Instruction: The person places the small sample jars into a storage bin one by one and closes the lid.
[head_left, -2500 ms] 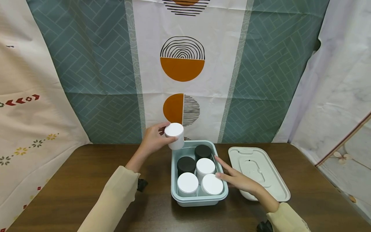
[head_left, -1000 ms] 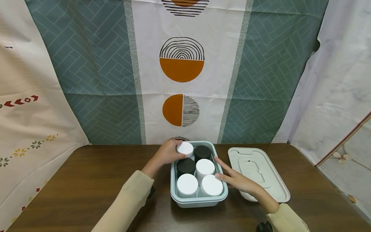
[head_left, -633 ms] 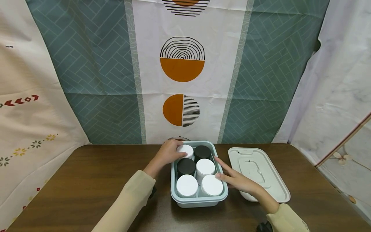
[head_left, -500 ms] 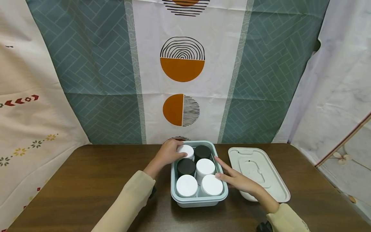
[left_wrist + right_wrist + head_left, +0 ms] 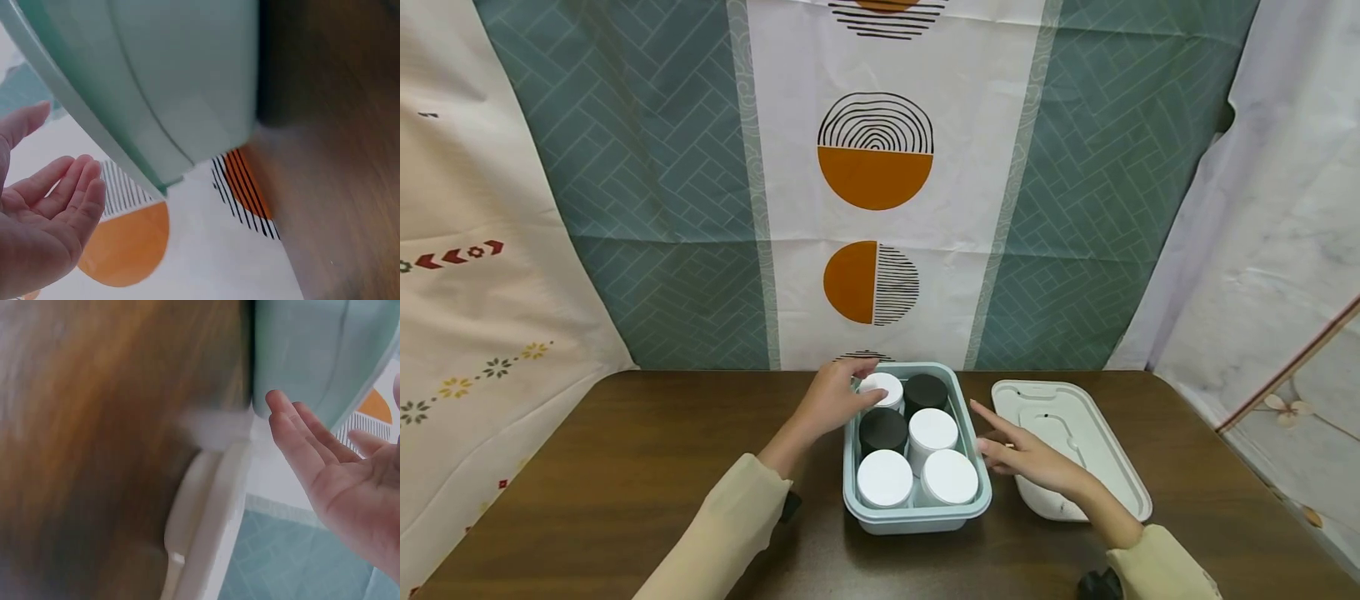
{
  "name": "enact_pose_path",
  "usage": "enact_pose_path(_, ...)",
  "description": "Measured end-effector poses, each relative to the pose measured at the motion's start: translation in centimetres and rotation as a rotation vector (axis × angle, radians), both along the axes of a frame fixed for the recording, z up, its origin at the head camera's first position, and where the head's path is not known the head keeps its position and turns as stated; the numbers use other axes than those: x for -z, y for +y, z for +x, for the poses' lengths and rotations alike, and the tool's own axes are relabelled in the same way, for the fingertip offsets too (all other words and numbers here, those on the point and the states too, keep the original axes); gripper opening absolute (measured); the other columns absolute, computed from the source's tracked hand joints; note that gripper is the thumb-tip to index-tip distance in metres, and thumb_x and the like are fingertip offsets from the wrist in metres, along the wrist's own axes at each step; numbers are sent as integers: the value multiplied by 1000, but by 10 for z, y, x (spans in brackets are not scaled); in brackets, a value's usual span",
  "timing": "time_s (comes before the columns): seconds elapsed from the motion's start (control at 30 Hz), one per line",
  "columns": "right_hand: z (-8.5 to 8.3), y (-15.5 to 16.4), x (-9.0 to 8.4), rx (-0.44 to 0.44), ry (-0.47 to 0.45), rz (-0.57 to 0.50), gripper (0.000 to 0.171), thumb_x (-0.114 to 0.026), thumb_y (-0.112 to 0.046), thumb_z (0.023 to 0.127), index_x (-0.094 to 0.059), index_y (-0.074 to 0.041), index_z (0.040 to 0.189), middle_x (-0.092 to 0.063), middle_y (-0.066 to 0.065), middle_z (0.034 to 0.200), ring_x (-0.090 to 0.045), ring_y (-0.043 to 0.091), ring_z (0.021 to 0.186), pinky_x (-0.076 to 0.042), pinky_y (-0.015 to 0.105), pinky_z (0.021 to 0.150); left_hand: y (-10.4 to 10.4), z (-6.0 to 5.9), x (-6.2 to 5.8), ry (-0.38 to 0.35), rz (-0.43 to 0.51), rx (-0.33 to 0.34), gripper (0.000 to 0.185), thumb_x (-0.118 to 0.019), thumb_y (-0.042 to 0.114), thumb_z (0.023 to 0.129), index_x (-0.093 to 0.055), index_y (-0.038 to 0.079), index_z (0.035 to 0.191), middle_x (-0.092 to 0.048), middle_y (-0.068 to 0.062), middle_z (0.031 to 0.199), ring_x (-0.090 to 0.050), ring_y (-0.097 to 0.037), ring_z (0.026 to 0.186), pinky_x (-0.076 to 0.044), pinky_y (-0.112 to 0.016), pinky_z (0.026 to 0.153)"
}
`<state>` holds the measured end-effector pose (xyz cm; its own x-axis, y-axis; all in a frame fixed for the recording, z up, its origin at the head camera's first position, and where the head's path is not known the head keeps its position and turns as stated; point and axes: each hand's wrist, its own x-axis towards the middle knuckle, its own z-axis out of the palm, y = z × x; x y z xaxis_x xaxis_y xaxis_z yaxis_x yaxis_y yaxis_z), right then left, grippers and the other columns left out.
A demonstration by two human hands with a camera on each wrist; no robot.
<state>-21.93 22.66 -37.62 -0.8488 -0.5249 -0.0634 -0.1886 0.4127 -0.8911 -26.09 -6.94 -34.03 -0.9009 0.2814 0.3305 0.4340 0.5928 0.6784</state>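
Observation:
A pale green plastic bin [image 5: 917, 514] stands on the table with several lidded jars inside. White-lidded jars fill its near end, with one white jar [image 5: 932, 429] in the middle right. One black-lidded jar [image 5: 882, 429] sits middle left, another black-lidded jar [image 5: 925, 392] far right. At the far-left corner is a white jar [image 5: 883, 388]; my left hand [image 5: 835, 400] is beside it, thumb and fingers spread. In the left wrist view that hand holds nothing above the bin's rim. My right hand [image 5: 1033, 457] hovers just off the bin's right side, fingers extended, holding nothing.
A whitish lid [image 5: 1075, 433] lies on the brown wooden table [image 5: 625, 500] to the right of the bin, partly behind my right hand. A patterned curtain [image 5: 880, 208] hangs at the table's far edge.
My left hand lowered the white jar into the bin's far-left corner, and its fingers have since loosened from it. My right hand has moved off the bin's edge to the right.

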Motion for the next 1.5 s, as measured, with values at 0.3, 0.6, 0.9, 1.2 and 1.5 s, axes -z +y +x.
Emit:
enact_pose_path(0.3,0,23,-9,32,40,31,59,-44,-25,96,-18,-4,145,-41,33,128,-58,36,101,-46,48,87,11,28,-11,8,156,43,43,-72,13,77,-59,2,117,-62,-14,108,-59,-26,96,-49,-36,85)
enact_pose_path(0.6,7,58,-14,60,96,51,50,-44,-19,97,-30,4,139,-44,34,125,-60,29,99,-50,39,81,45,66,-24,-65,254,163,45,-69,17,81,-57,2,121,-62,-9,111,-58,-23,100,-47,-30,88)
enact_pose_path(0.9,13,88,-13,125,174,46,44,-43,-14,97,-36,10,133,-49,28,122,-62,15,97,-51,32,78,99,97,-24,-81,370,248,46,-67,15,81,-53,1,123,-61,-6,114,-57,-12,102,-45,-19,86)
enact_pose_path(1.2,21,111,-9,249,285,88,40,-45,-14,96,-43,9,128,-46,-33,113,-51,-8,100,-49,20,78,146,115,-11,-175,387,222,62,-64,26,82,-40,3,134,-48,-3,131,-47,-10,115,-42,-23,92)
enact_pose_path(1.5,22,123,-6,478,239,243,53,-46,-32,95,-43,8,130,-45,28,129,-39,-19,91,-44,16,72,185,114,12,-409,446,77,74,-67,29,77,-34,4,138,-39,-9,139,-38,-21,126,-35,-35,100)
